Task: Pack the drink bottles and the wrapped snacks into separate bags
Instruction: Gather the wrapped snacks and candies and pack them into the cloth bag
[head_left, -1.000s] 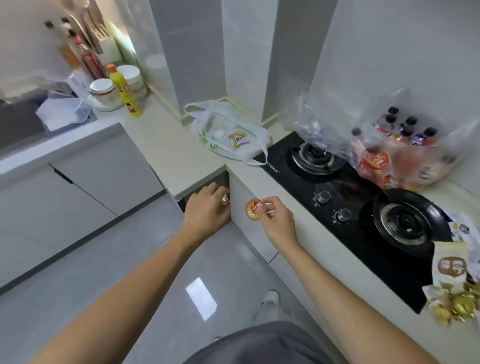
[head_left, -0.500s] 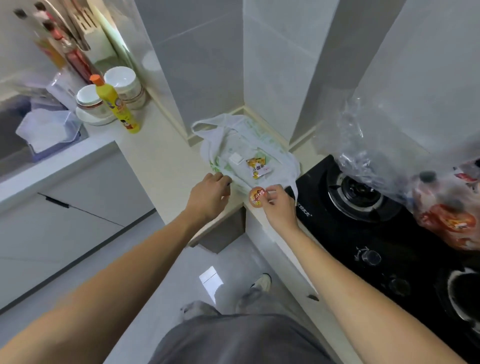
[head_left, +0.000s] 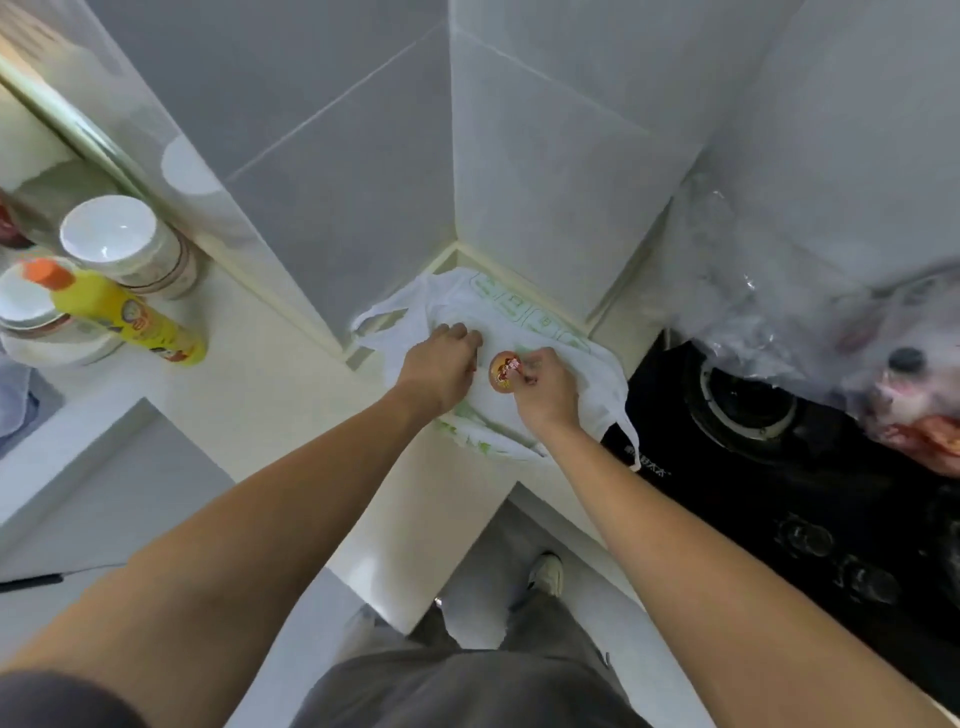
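Note:
A white plastic bag (head_left: 524, 317) with green print lies flat in the counter corner. My left hand (head_left: 439, 366) rests on its left part with the fingers curled down into the plastic; anything under the fingers is hidden. My right hand (head_left: 545, 387) pinches a round orange-red wrapped snack (head_left: 503, 371) just above the middle of the bag. At the right edge stands a clear plastic bag (head_left: 769, 291), blurred, with a dark-capped drink bottle (head_left: 906, 359) and red labels showing through it.
A black gas hob (head_left: 789, 499) lies right of the white bag, its burner (head_left: 748, 408) beside the clear bag. A yellow bottle with an orange cap (head_left: 130, 319) and white-lidded jars (head_left: 117, 241) stand at the left. Grey tiled walls close the corner.
Both hands have moved from the counter's front edge up onto the white bag, the right one carrying the round snack. The view has closed in on the corner.

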